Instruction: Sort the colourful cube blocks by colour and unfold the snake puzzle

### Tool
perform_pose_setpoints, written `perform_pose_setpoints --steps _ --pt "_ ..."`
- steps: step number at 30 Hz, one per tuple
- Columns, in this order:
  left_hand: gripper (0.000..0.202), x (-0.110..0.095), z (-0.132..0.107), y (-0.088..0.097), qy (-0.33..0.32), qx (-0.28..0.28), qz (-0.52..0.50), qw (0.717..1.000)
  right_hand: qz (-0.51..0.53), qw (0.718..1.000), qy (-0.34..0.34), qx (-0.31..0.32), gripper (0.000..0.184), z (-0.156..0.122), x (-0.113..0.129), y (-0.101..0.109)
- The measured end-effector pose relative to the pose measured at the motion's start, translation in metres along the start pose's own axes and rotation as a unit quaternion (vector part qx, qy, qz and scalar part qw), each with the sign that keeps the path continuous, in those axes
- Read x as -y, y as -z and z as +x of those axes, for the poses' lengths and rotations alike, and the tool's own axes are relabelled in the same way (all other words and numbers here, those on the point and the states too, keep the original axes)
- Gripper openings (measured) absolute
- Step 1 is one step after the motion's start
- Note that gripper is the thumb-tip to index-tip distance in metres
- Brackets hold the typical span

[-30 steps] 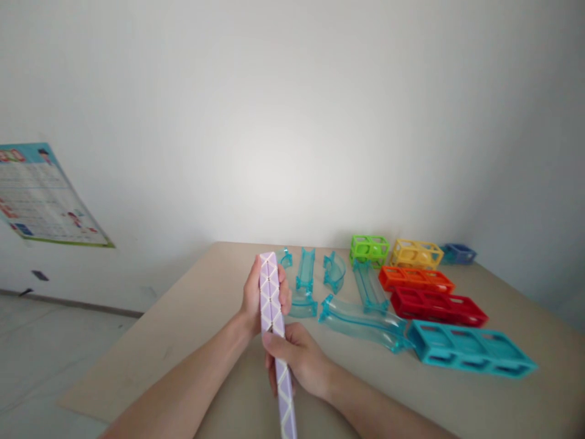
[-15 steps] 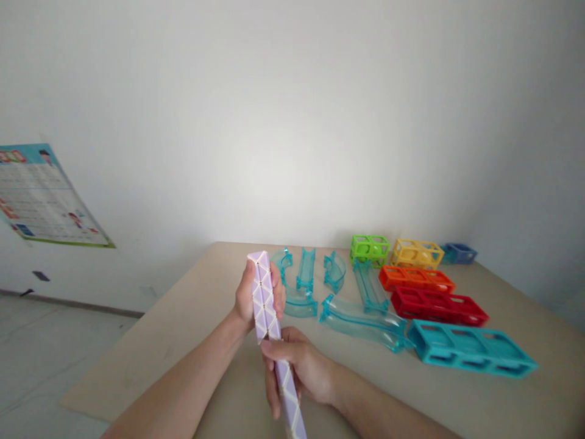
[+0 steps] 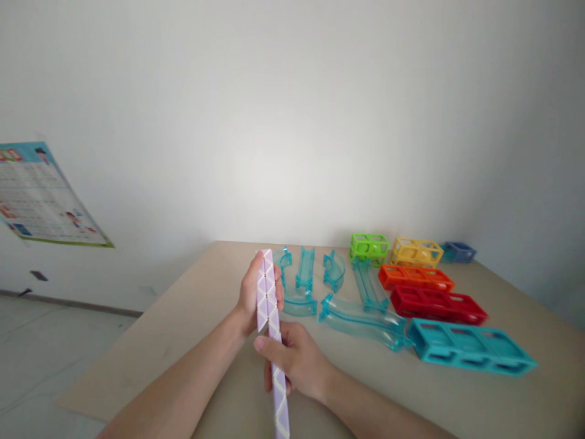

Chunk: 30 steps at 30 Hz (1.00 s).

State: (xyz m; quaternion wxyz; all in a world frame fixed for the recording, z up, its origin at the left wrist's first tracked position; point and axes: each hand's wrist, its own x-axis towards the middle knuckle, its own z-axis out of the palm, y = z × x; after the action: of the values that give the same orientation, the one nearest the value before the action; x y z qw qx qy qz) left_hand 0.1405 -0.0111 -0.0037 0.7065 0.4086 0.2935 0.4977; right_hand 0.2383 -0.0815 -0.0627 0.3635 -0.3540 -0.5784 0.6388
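A lilac snake puzzle [image 3: 267, 292] with white triangle edging is held up above the near part of the table. Its upper part is doubled into two strips side by side, and one strip runs on down past the bottom of the picture. My left hand [image 3: 249, 294] is closed around the doubled part, thumb near its top end. Lower down, my right hand [image 3: 297, 360] grips the single strip, thumb across its front and fingers behind. Some fingers of both hands are hidden by the puzzle.
On the table [image 3: 183, 305] behind and right lie several clear blue track pieces [image 3: 361, 320]. Further right are open-frame blocks: teal [image 3: 470, 346], red [image 3: 439, 305], orange [image 3: 415, 278], yellow [image 3: 417, 252], green [image 3: 369, 249] and dark blue [image 3: 460, 252]. A wall stands behind, with a poster [image 3: 46, 195] at left.
The puzzle's lower strip has swung left and stands closer to upright. My right hand has shifted slightly left and up with it; my left hand has moved a little right.
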Motion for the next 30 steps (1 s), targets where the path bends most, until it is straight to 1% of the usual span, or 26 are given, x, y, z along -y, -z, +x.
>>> perform_pose_setpoints --steps 7,11,14,16,19,24,27,30 --pt "0.056 0.003 0.003 0.002 0.022 -0.046 0.019 0.999 -0.011 0.999 0.011 -0.05 0.043 -0.002 0.004 -0.004" --pt "0.055 0.001 0.004 0.001 0.025 -0.074 0.022 0.997 -0.003 0.996 0.015 -0.085 0.05 -0.001 0.003 -0.005" --pt "0.054 -0.001 0.005 0.002 0.007 -0.071 0.024 0.997 0.041 0.994 0.023 -0.097 0.056 0.001 0.003 -0.005" --pt "0.054 -0.001 0.006 0.003 -0.012 -0.045 0.025 0.999 0.086 0.993 0.025 -0.075 0.056 0.001 0.005 -0.004" --pt "0.054 -0.001 0.007 0.005 -0.039 0.002 0.019 0.999 0.141 0.989 0.018 -0.025 0.055 0.0 0.009 -0.005" --pt "0.055 0.0 0.004 0.007 -0.074 0.06 0.026 0.995 0.178 0.984 -0.005 0.021 0.055 0.0 0.008 -0.005" --pt "0.053 -0.001 0.001 0.01 -0.112 0.123 0.05 0.985 0.212 0.973 -0.068 0.058 0.056 0.0 0.005 -0.001" --pt "0.052 -0.002 -0.001 0.012 -0.132 0.185 0.062 0.972 0.25 0.947 -0.159 0.126 0.054 0.002 0.003 0.007"
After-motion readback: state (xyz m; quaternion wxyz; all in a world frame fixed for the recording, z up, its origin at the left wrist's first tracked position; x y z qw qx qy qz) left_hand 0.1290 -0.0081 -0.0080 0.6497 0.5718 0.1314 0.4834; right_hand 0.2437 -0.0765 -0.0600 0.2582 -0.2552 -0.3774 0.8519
